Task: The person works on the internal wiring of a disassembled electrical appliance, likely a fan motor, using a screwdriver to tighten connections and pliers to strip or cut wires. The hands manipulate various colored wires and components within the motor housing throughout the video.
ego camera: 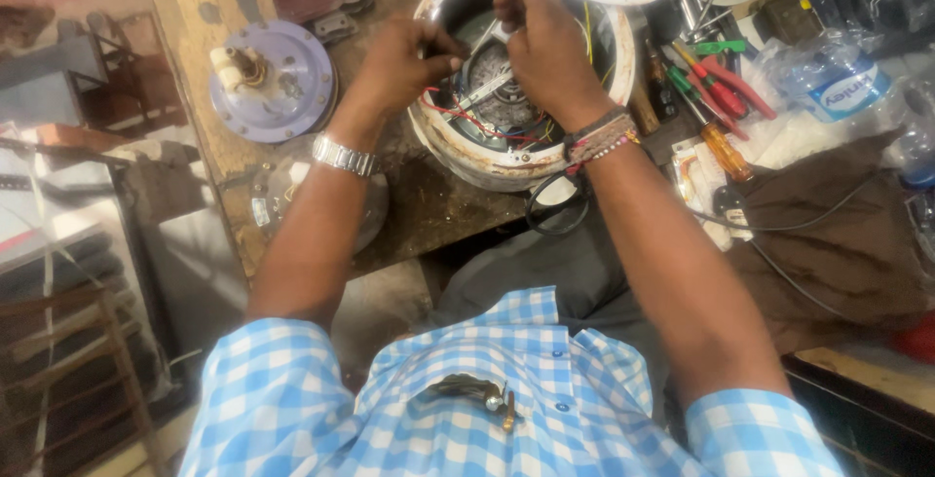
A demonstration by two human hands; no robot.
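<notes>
Two hands work inside an opened round appliance shell point(467, 151) on the bench point(209, 97). Left hand point(404, 58) is closed, pinching wires point(466, 112) at the shell's left inner edge; right hand point(545, 44) is curled w/ fingers closed on a thin silver tool or strip, can't tell which. Casing is already off, red & yellow wiring exposed, nothing reassembled yet. Left of the left hand: a lilac disc part point(278, 83). Right of the right hand: screwdrivers point(716, 112), plastic bottle point(828, 78).
</notes>
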